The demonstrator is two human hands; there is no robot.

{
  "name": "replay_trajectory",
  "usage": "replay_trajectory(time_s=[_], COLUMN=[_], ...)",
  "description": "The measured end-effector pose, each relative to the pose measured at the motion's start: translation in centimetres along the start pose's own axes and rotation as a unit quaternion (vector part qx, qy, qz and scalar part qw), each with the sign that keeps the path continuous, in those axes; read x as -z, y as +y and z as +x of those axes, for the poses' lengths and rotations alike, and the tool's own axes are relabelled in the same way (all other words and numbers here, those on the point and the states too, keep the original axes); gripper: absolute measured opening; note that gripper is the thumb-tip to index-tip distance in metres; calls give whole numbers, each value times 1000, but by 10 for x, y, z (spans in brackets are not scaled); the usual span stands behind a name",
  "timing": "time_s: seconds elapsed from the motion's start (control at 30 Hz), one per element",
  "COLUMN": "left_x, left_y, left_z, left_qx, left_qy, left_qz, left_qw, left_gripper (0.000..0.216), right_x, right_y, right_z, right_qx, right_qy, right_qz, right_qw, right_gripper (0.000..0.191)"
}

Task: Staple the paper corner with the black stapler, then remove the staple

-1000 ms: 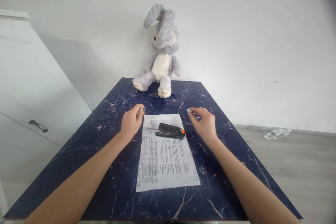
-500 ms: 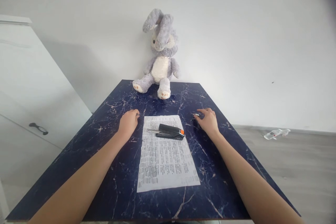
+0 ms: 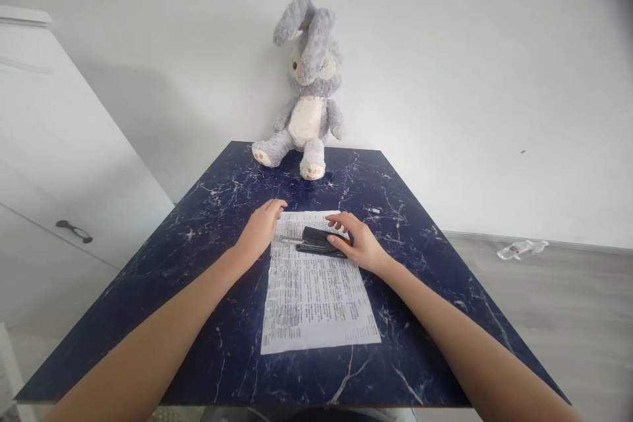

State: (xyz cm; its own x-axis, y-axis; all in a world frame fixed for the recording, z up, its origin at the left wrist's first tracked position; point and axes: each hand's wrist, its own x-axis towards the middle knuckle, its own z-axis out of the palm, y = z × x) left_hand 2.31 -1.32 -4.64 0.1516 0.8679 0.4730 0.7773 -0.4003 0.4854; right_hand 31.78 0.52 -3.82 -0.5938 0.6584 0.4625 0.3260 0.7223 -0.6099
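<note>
A printed sheet of paper [image 3: 321,316] lies on the dark blue marbled table. A black stapler [image 3: 316,237] with an orange part rests across the sheet's upper half, its slim metal piece sticking out to the left. My right hand [image 3: 359,241] is over the stapler's right end, thumb along its near side and fingers apart above it; whether they press on it I cannot tell. At the paper's upper left edge is my left hand [image 3: 260,227], fingers stretched out and holding nothing visible. A small whitish object [image 3: 374,210], its kind unclear, lies beyond my right hand.
A grey plush rabbit [image 3: 309,119] sits at the far end of the table [image 3: 222,356], against the wall. To the left stands a white cabinet [image 3: 59,145] with a dark handle. Clear plastic packaging [image 3: 521,249] lies on the floor at right.
My right hand has let go of the small whitish object and moved left to the stapler. My left hand has shifted right to the paper's upper left edge. The view has tilted slightly.
</note>
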Motion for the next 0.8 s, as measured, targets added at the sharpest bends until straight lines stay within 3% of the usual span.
replay_trajectory(time_s=[0.3,0.6,0.8], left_x=[5,10,12], left_y=[21,18,19], left_z=[-4,-5,-5], left_qx=[-27,3,13], left_qy=[-79,-207,-240], left_qz=[-58,-149,-163], left_qw=[995,967,957], left_gripper=[31,38,45], right_x=[-3,-3,-3], right_y=[6,3,1], right_z=[-3,-4,-4], right_qx=[-12,-22,-31], right_qy=[-37,-45,-57], right_qz=[13,17,17], right_qw=[999,999,998], right_gripper=[40,45,44])
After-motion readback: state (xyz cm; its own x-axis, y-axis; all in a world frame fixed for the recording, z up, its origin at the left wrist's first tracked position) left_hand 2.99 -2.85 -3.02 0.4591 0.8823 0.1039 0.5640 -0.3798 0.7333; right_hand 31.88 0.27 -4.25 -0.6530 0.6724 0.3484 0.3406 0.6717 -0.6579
